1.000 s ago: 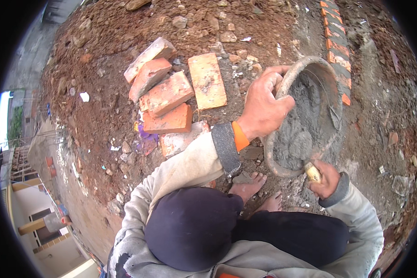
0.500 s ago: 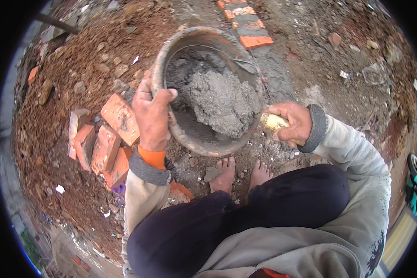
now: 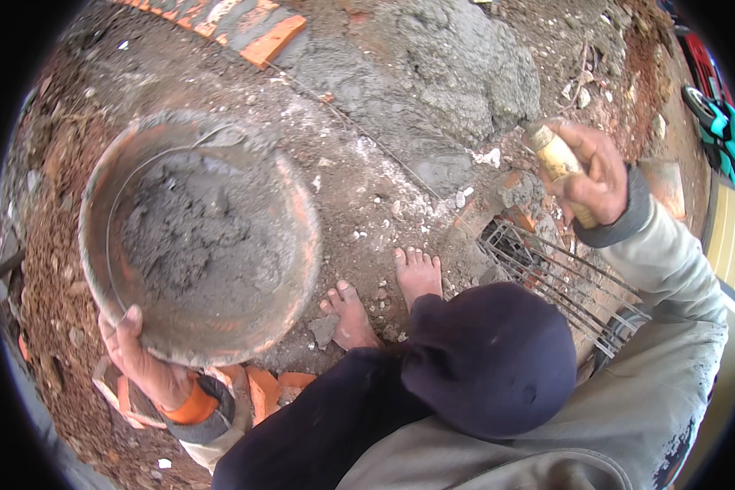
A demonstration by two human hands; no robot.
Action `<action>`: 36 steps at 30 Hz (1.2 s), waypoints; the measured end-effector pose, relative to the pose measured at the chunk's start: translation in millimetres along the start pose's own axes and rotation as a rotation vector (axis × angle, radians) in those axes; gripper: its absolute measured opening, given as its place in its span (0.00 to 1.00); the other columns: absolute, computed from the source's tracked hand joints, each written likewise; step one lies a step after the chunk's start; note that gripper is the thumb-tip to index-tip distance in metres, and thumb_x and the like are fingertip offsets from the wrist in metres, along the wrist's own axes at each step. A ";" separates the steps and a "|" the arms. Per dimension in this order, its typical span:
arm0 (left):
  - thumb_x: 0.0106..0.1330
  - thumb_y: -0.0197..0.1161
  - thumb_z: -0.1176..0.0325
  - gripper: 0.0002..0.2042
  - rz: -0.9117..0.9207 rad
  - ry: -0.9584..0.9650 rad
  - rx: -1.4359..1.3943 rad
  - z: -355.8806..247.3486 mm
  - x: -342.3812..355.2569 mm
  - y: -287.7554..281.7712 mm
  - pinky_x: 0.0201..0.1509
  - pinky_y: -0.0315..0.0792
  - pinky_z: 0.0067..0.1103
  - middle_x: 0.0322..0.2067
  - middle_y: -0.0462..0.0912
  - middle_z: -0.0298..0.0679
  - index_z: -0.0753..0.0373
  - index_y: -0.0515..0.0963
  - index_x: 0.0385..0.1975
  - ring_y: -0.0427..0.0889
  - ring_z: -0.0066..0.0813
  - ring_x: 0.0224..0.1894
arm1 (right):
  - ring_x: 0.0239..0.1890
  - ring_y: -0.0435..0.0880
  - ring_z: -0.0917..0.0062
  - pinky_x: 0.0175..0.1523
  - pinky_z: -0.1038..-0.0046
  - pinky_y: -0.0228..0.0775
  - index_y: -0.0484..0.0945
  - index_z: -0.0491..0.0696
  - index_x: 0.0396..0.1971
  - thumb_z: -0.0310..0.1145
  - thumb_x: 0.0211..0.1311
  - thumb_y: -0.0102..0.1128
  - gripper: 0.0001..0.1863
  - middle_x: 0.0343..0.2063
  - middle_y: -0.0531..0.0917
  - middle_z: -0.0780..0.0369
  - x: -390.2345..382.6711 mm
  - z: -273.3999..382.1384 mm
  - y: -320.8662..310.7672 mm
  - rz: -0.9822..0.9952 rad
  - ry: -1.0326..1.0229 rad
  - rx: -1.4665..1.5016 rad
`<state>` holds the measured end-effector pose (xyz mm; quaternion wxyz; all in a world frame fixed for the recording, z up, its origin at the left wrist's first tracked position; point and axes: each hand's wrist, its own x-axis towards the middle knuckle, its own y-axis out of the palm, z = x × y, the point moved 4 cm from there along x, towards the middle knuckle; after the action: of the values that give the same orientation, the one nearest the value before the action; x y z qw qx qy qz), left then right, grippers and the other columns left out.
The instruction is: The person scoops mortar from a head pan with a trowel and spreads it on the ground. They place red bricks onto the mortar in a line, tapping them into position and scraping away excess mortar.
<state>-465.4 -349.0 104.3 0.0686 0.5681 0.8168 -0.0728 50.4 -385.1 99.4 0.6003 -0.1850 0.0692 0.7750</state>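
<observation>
My left hand (image 3: pixel 143 359) grips the near left rim of a round, mortar-smeared basin (image 3: pixel 302 237), thumb inside and fingers outside. Wet grey mortar (image 3: pixel 196 237) lies low in the basin, and a thin wire loops along its inner wall. Off to the right, my right hand (image 3: pixel 596 175) is closed around the pale yellow handle of a trowel (image 3: pixel 558 155); its blade cannot be made out. Beyond the hands, a broad bed of wet mortar (image 3: pixel 465 73) covers the ground. A row of orange bricks (image 3: pixel 273 41) with mortar joints runs up to it.
A string line (image 3: pixel 367 139) stretches along the mortar's edge. Steel rebar (image 3: pixel 563 278) sticks out beside my right knee. Loose bricks (image 3: pixel 263 392) lie behind the basin near my left forearm. My bare feet (image 3: pixel 420 273) stand on rough soil. A teal and black object (image 3: pixel 727 135) sits far right.
The view has turned right. The basin has moved left and my right hand, with the trowel, away from it. The big mortar lump no longer shows in the basin; a lower layer does.
</observation>
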 end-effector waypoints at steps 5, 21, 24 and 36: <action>0.59 0.56 0.74 0.25 -0.013 -0.041 0.022 8.2 6.1 13.5 0.62 0.67 0.33 0.54 0.74 0.49 0.71 0.67 0.59 0.75 0.40 0.55 | 0.31 0.84 0.63 0.39 0.66 0.80 0.64 0.33 0.58 0.39 0.58 0.63 0.34 0.33 0.81 0.50 -41.2 -104.6 -5.7 -0.239 0.072 -0.800; 0.60 0.56 0.72 0.22 0.006 -0.042 0.058 2.8 3.8 16.7 0.55 0.72 0.26 0.49 0.77 0.46 0.71 0.69 0.55 0.78 0.33 0.49 | 0.33 0.84 0.56 0.38 0.57 0.77 0.68 0.46 0.51 0.46 0.64 0.54 0.23 0.30 0.83 0.52 -19.8 -91.1 -110.2 0.460 0.438 -1.600; 0.60 0.56 0.71 0.22 -0.015 -0.034 0.041 4.8 1.9 17.8 0.55 0.72 0.26 0.49 0.77 0.46 0.71 0.69 0.55 0.78 0.33 0.48 | 0.42 0.83 0.60 0.44 0.60 0.77 0.66 0.48 0.56 0.43 0.66 0.52 0.22 0.43 0.78 0.52 -7.4 -92.3 -124.7 0.661 0.212 -1.752; 0.59 0.56 0.72 0.23 -0.017 -0.015 0.085 4.2 2.7 15.1 0.56 0.70 0.26 0.50 0.77 0.48 0.72 0.68 0.55 0.78 0.33 0.49 | 0.33 0.84 0.61 0.32 0.60 0.76 0.68 0.54 0.48 0.51 0.64 0.54 0.20 0.40 0.77 0.54 160.0 -206.1 -85.0 0.733 -0.193 -2.049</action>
<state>-452.0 -342.1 99.1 0.0501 0.5630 0.8173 -0.1124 139.8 -285.3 -140.0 -0.1032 -0.5036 -0.6051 0.6079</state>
